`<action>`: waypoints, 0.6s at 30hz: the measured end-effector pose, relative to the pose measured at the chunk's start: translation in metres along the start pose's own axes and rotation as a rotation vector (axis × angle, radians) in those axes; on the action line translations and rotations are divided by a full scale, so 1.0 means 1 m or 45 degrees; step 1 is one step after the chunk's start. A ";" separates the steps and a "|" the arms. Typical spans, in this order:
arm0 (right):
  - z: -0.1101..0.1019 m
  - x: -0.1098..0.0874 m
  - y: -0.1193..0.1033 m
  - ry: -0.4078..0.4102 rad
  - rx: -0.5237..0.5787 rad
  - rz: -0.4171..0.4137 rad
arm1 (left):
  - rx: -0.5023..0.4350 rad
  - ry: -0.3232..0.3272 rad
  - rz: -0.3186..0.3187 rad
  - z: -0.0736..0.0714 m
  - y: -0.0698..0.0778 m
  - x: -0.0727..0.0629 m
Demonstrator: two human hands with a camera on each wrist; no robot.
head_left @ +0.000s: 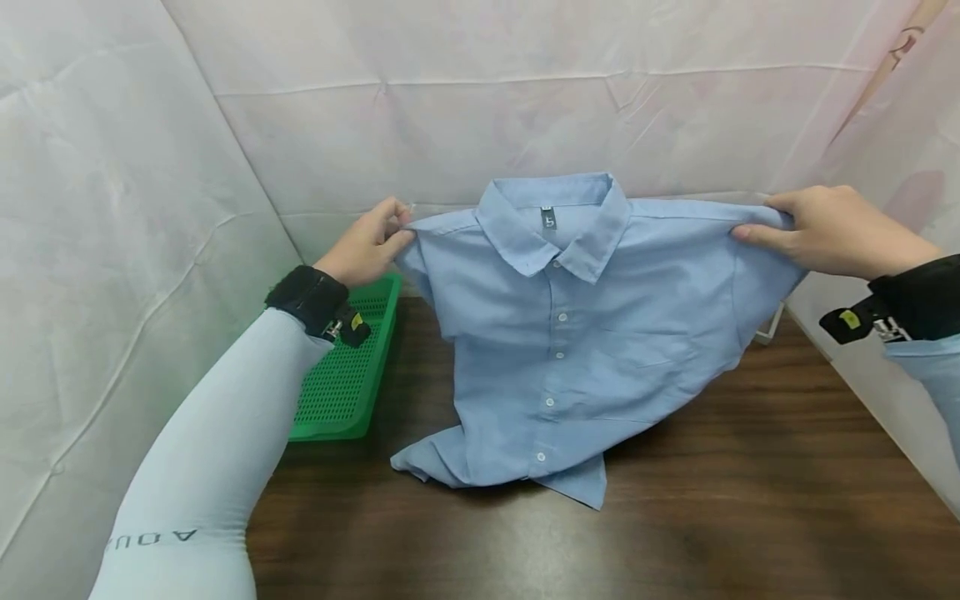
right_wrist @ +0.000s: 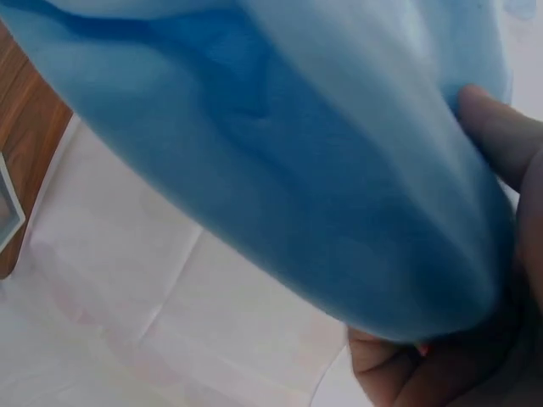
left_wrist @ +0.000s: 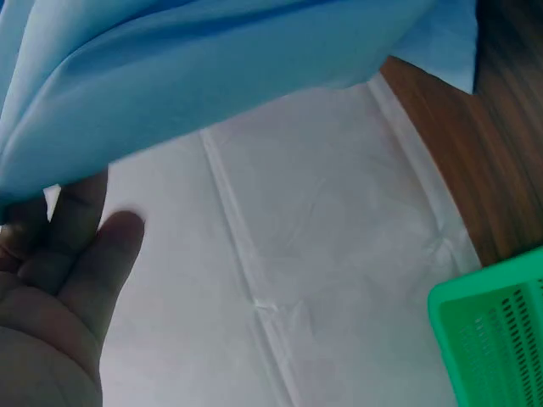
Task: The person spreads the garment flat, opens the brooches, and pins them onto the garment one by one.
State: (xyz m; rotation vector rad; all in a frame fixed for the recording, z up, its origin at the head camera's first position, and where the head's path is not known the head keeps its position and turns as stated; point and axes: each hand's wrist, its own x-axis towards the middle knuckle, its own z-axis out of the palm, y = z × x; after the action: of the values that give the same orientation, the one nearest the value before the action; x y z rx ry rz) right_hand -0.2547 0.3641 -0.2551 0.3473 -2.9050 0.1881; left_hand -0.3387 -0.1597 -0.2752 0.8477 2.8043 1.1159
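A light blue buttoned shirt [head_left: 510, 367] hangs front outward between the two hands, its collar up and its lower part touching the wooden table. At the shoulder on the left side, my left hand [head_left: 371, 242] pinches the cloth. My right hand [head_left: 840, 229] grips the other shoulder near the sleeve, thumb in front and fingers behind. In the left wrist view the left hand [left_wrist: 64, 288] is at the edge of the blue cloth [left_wrist: 212, 76]. The right wrist view has the right hand [right_wrist: 501, 280] around the sleeve [right_wrist: 297, 170], some fingers hidden by it.
A green perforated basket [head_left: 382, 350] stands on the brown wooden table [head_left: 712, 517], behind the left forearm. White sheets [head_left: 487, 125] enclose the back and sides. A small white-framed object [head_left: 768, 329] lies partly hidden behind the shirt at the right.
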 end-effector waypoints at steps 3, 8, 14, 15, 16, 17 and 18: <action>-0.002 0.000 0.003 0.004 -0.001 0.019 | -0.008 0.017 0.008 -0.003 0.002 -0.005; -0.007 -0.003 0.007 0.051 -0.017 -0.010 | 0.066 0.044 0.011 -0.012 0.006 -0.014; -0.018 -0.002 0.008 0.105 -0.010 -0.024 | 0.147 0.013 -0.042 -0.032 0.003 -0.023; -0.020 -0.002 0.007 0.099 -0.004 -0.015 | 0.155 -0.010 -0.056 -0.036 0.003 -0.026; -0.022 -0.001 0.006 0.091 0.002 -0.007 | 0.172 -0.035 -0.068 -0.039 0.003 -0.029; -0.023 -0.001 0.006 0.088 0.009 0.000 | 0.185 -0.068 -0.076 -0.043 0.004 -0.033; -0.025 -0.002 0.005 0.079 0.028 0.012 | 0.196 -0.106 -0.075 -0.045 0.004 -0.035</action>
State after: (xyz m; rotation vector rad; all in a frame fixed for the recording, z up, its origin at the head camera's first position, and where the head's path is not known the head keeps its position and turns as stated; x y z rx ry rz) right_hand -0.2497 0.3733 -0.2314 0.3258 -2.8455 0.2280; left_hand -0.3154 -0.2029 -0.2453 0.7950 2.8539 0.8461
